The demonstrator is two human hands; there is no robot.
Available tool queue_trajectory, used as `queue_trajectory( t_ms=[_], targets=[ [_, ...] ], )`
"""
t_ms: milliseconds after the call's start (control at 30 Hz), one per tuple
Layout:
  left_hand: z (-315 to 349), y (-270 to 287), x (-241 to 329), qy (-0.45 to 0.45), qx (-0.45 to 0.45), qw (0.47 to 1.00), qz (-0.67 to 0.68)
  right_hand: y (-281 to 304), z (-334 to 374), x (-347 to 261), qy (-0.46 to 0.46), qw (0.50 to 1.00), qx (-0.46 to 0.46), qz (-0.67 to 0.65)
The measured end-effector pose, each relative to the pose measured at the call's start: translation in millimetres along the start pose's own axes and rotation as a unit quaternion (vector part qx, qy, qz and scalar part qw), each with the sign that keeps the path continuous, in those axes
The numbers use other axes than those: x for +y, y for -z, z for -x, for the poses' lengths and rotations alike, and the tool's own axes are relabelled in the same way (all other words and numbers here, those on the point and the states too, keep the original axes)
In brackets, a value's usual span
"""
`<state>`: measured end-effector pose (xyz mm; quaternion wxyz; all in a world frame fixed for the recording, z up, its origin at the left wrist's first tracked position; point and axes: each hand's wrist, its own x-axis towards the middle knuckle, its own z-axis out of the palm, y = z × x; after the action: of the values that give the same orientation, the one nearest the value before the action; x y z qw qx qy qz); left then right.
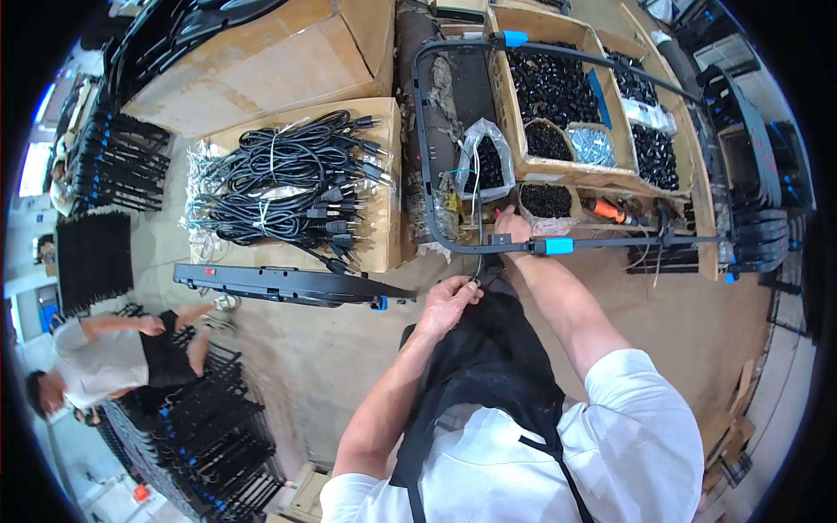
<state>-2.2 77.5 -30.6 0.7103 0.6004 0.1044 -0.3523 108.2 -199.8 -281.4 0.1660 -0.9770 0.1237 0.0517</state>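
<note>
A black bent-tube frame [421,113] with blue pieces [558,247] on it lies across the bench in front of me. My left hand [450,304] is just on the near side of its front bar, thumb and fingers pinched on a thin cable [479,266]. From there the cable runs up past the bar, toward a clear plastic bag [508,157] with black parts. My right hand [514,230] reaches over the front bar, left of the blue piece. Its fingers are curled, with a small red bit at the fingertips; what they grip is too hidden to name.
Bundled black power cords [288,166] lie on a cardboard box at left. A long black frame part [288,284] juts out below them. Bins of small black parts [554,87] and silver screws [591,146] stand at right, near an orange-black power tool [608,210]. A person [113,353] is at far left.
</note>
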Motion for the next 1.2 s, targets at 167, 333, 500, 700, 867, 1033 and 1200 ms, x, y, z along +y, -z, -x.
queue_trajectory(
  t_ms=[167,333,500,700,867,1033,1200],
  targets=[
    [3,2,-10,0.024,-0.017,0.998,0.052,15,24,-14,-0.026,0.999,-0.042,0.022],
    [27,19,-23,0.023,0.051,0.989,0.135,163,152,-124,-0.202,0.875,-0.397,-0.192],
    [17,0,-16,0.016,0.029,0.988,0.152,218,247,-109,-0.017,0.939,-0.278,-0.204],
    [10,-6,-17,0.001,0.060,0.995,0.079,238,253,-132,-0.001,0.940,-0.300,-0.163],
    [11,-13,-11,-0.012,0.097,0.995,-0.012,259,247,-139,0.005,0.930,-0.334,-0.151],
    [6,-17,-23,-0.041,0.134,0.989,-0.044,264,242,-136,0.043,0.931,-0.342,-0.116],
    [5,-22,-29,-0.097,0.198,0.956,-0.194,272,241,-134,0.108,0.946,-0.302,-0.048]
  ],
)
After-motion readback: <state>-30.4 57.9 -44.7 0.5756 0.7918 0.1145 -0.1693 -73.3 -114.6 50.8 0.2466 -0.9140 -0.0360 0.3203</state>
